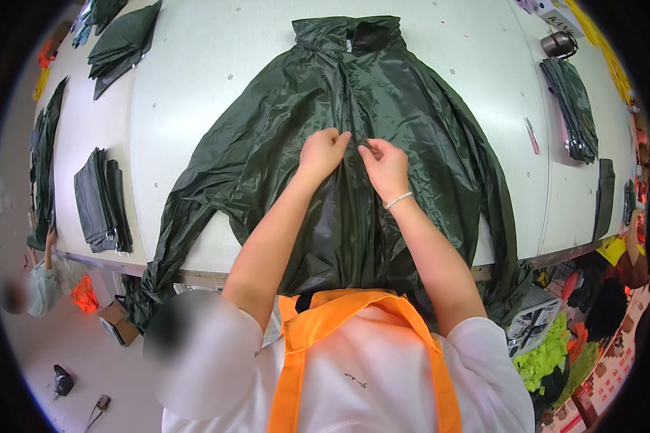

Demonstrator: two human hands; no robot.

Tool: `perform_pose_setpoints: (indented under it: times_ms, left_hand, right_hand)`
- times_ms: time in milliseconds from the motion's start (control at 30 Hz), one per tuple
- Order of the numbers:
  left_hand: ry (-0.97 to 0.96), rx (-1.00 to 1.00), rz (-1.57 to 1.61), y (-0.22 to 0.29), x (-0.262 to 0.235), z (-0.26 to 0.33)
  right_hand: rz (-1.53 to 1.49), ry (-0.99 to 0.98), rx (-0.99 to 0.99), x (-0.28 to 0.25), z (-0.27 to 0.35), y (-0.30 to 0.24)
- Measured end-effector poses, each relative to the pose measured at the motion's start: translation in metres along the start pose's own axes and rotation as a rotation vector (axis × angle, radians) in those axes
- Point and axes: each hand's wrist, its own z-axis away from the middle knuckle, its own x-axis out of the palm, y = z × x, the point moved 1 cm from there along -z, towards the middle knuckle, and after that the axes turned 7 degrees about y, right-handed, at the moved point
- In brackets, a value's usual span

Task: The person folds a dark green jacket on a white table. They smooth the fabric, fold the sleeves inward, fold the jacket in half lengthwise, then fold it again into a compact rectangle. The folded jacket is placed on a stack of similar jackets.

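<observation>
Jacket: a dark green rain jacket [412, 123] is spread flat on the white worktop [188, 86], collar away from the person, sleeves trailing off the near edge.
Front opening: the two front edges are brought together at mid-chest.
Left hand [323, 150]: closed in a pinch on the left front edge.
Right hand [385, 164]: closed in a pinch on the right front edge, a bead bracelet [398, 200] worn at the wrist.
Surroundings: folded dark garments [102, 202] are stacked at the left, another stack [572, 108] at the right, a pink pen [532, 135] between.
Risk: the slick fabric could be pulled askew, so the edges may be joined unevenly; a hanging sleeve could drag the jacket off.
</observation>
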Motion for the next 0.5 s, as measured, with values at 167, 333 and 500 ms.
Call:
perform_pose_setpoints:
  times_ms: [167, 333, 500]
  left_hand:
    - [-0.199, -0.201, 0.52, 0.016, -0.015, 0.006]
    - [-0.167, -0.245, 0.686, 0.014, -0.013, 0.013]
    - [-0.15, -0.263, 0.698, 0.013, -0.012, 0.019]
  right_hand:
    - [-0.148, -0.002, 0.047, 0.018, 0.006, -0.008]
    - [-0.137, -0.117, 0.014, 0.017, 0.008, -0.014]
    - [-0.145, -0.027, 0.026, 0.021, 0.005, -0.018]
